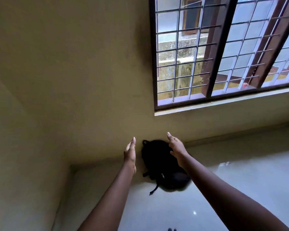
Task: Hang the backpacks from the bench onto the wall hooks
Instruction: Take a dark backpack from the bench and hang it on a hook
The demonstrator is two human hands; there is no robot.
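backpack [160, 164]: lying in wall corner below window [223, 47], not hung
L grip [130, 155]: fingers straight, empty, just beside it
R grip [177, 147]: same, over it
hooks: none in view
progress: prob. at start; pickup + hang remain

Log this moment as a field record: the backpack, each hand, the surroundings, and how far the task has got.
backpack: black backpack, lying on a glossy pale surface in the corner against the wall
left hand: left hand open, fingers straight, just left of the backpack, holding nothing
right hand: right hand open, over the backpack's upper part; contact cannot be told
window: barred window, above and to the right
hooks: none in view
task state: backpack not yet picked up
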